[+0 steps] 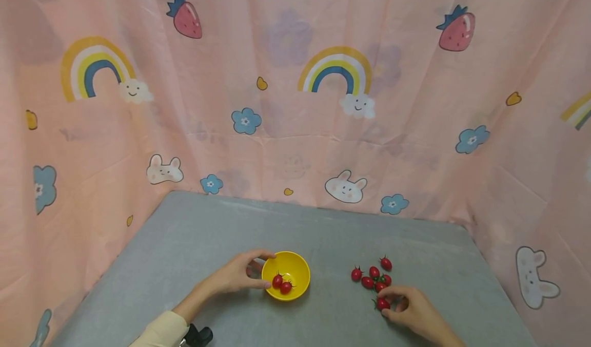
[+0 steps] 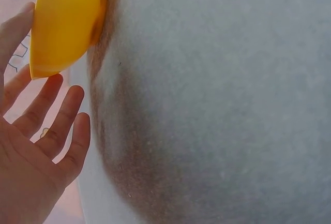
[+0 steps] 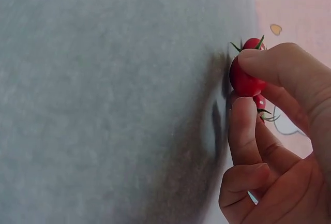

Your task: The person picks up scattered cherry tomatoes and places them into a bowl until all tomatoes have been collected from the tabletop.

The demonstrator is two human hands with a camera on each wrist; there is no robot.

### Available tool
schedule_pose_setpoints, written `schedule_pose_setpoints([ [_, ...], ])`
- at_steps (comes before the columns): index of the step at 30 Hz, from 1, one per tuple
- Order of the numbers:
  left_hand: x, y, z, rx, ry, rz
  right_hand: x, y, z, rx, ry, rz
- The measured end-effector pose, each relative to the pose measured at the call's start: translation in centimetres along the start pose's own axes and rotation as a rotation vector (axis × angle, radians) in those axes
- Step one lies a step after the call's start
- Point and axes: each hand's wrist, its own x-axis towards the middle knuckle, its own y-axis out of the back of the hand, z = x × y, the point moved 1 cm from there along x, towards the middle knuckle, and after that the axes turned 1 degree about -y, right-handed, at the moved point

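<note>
A cherry tomato (image 1: pixel 382 304) was pinched between thumb and fingers of the right hand (image 1: pixel 413 310), at or just above the desk (image 1: pixel 332 244); its stem end was pointed toward the left hand (image 1: pixel 237 274), its long axis turned sideways. By the left thumb and fingers, a yellow bowl (image 1: pixel 301 279) was held at its palm-facing side, two tomatoes (image 1: pixel 286 287) contained inside. Just beyond the right fingers, space was crowded by more tomatoes (image 1: pixel 367 282). Beside the left sleeve (image 1: pixel 159 331), a black object (image 1: pixel 202 335) was partly hidden.

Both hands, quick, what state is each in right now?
Left hand: holding the yellow bowl at its rim.
Right hand: pinching a small red tomato.
</note>
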Motion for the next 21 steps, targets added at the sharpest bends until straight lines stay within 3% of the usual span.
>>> schedule_pose_setpoints([
  [11,0.1,0.0,-0.1,-0.016,0.021,-0.012,0.3,1.2,-1.1,-0.003,-0.023,-0.006],
  [16,0.0,0.0,0.0,-0.008,0.024,-0.01,0.8,2.4,-2.2,-0.048,0.052,0.008],
  [21,0.0,0.1,-0.1,-0.01,0.033,-0.01,1.7,3.6,-3.6,-0.097,0.076,0.026],
])
